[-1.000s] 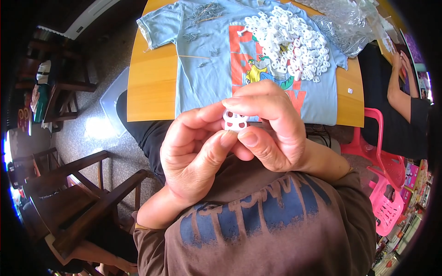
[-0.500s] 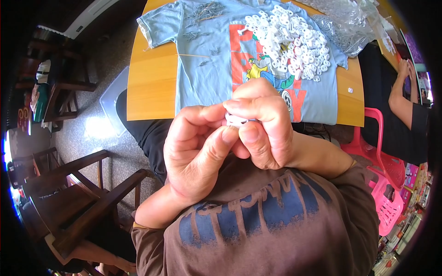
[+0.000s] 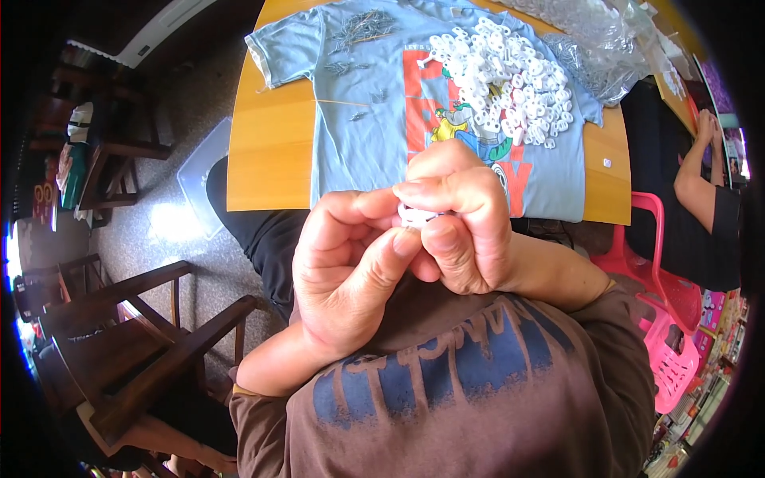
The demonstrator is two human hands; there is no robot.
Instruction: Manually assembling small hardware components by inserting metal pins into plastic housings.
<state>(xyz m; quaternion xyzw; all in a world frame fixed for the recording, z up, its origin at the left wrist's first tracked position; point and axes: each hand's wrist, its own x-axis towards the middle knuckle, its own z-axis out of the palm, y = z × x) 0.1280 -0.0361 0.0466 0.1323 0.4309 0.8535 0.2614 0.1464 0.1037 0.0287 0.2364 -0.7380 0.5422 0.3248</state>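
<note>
A small white plastic piece (image 3: 414, 215) is pinched between the fingertips of both my hands, held up in front of my chest. My left hand (image 3: 347, 259) grips it from one side with thumb and forefinger. From the other side, the thumb and forefinger of my right hand (image 3: 466, 215) close on it; the fingers cover most of it. Beyond my hands a light blue T-shirt (image 3: 358, 151) lies spread on the wooden table. A heap of small white plastic pieces with holes (image 3: 518, 80) rests on the shirt. Thin grey pieces (image 3: 362, 28) lie in a loose pile at its far left.
One white piece (image 3: 607, 162) lies alone on the yellow wooden table (image 3: 267, 159) at right. Clear plastic bags (image 3: 598, 48) sit at the far right. A pink plastic chair (image 3: 665, 271) and another person's arm (image 3: 697, 175) are on the right; a dark wooden chair (image 3: 151, 342) stands at left.
Both hands keep their pinch on the white piece, with hardly any finger movement. The view has shifted slightly, so the hands and table appear a little lower and further right.
</note>
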